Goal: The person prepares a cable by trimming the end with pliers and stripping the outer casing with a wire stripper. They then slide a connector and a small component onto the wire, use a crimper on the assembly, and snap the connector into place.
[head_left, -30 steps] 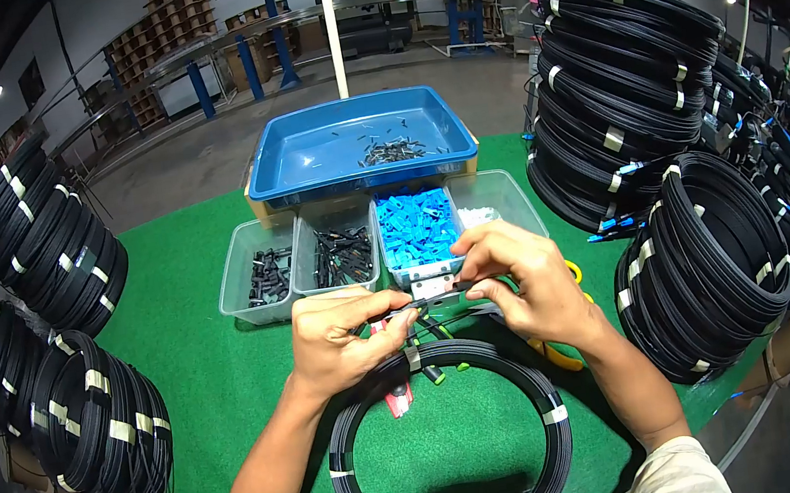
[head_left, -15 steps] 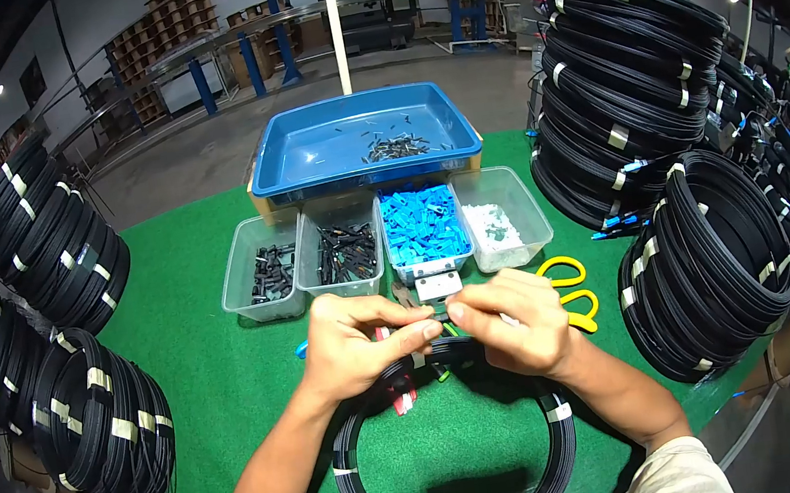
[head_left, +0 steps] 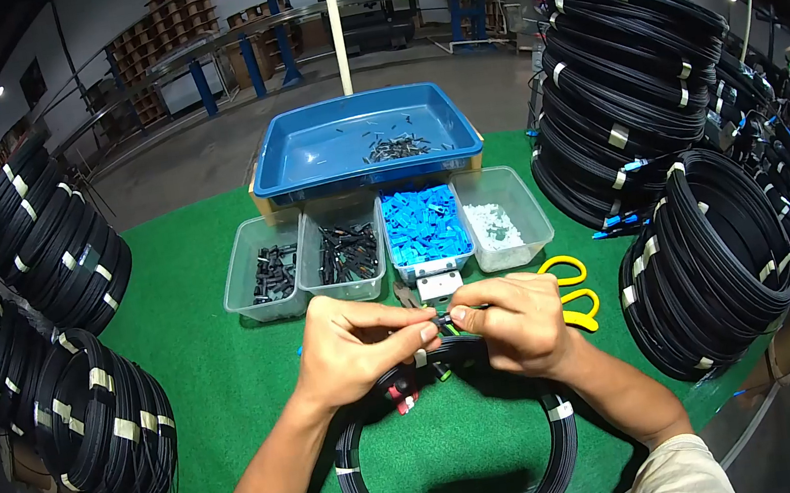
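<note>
My left hand (head_left: pixel 358 344) and my right hand (head_left: pixel 515 323) meet at the middle of the green table, thumb and forefinger of each pinched on a small dark piece (head_left: pixel 443 322) between them. It is too small to make out fully. Below them a black cable coil (head_left: pixel 563 444) with pale tape bands lies flat, its far edge partly behind my hands. A red tool (head_left: pixel 402 392) and a green-tipped item (head_left: pixel 443 372) lie by the coil's far side. Just beyond my fingers is a small white metal block (head_left: pixel 440 286), with pliers (head_left: pixel 405 295) beside it. Yellow-handled scissors (head_left: pixel 580 308) lie right of my right hand.
Four clear bins hold black parts (head_left: pixel 273 274), more dark parts (head_left: pixel 348 253), blue connectors (head_left: pixel 424 225) and white pieces (head_left: pixel 493 227). Behind them stands a blue tray (head_left: pixel 366 180). Tall stacks of black coils rise at left (head_left: pixel 108 414) and right (head_left: pixel 707 265).
My fingertips have shifted slightly around the small dark piece, and more of it shows between them. My right-hand fingers look more curled. The coil has barely shifted.
</note>
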`<state>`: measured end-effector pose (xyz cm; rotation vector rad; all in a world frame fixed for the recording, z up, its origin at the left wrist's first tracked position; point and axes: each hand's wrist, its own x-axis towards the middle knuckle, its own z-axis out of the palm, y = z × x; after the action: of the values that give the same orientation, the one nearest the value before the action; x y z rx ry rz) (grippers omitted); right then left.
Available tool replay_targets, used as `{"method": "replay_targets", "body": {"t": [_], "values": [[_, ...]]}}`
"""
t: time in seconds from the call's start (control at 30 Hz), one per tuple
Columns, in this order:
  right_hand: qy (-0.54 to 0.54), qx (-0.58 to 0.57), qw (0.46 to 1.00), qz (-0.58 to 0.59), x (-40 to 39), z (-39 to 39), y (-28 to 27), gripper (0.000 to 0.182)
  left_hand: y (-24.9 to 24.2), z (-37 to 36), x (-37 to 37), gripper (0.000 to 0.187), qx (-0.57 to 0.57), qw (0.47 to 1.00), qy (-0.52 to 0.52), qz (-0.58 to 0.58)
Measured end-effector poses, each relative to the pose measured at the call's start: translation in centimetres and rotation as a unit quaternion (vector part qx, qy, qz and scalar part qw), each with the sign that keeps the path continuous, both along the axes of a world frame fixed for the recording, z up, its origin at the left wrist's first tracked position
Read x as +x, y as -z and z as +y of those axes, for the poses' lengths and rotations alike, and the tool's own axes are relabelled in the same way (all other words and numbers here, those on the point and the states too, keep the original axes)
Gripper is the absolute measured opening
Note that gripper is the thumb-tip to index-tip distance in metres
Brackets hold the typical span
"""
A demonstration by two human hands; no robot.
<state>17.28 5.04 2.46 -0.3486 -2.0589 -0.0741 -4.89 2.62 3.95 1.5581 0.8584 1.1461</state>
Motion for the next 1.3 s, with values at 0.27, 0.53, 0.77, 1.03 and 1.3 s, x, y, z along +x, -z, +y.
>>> {"method": "replay_targets", "body": {"t": [0.27,0.53,0.77,1.03,1.3], "values": [[-0.049,-0.306,0.95,0.039,-0.3,-1.3,-1.2,0.014,0.3,0.9,-0.3,0.014,0.395,0.906,-0.059,0.139],[-0.006,-0.045,0.999,0.017,-0.7,-0.9,-0.3,0.014,0.2,0.0,0.1,0.015,0.253,0.962,-0.019,0.098],[-0.038,-0.276,0.96,-0.036,0.0,-0.5,-0.6,0.013,2.1,2.1,-0.1,0.013,0.404,0.901,-0.011,0.159],[-0.004,-0.196,0.98,0.032,-0.9,-1.0,0.9,0.011,1.4,1.4,0.1,0.016,0.427,0.888,-0.006,0.172],[-0.018,-0.155,0.987,-0.047,-0.7,-1.1,0.0,0.017,1.3,1.1,-0.7,0.013,0.208,0.968,0.0,0.143]]}}
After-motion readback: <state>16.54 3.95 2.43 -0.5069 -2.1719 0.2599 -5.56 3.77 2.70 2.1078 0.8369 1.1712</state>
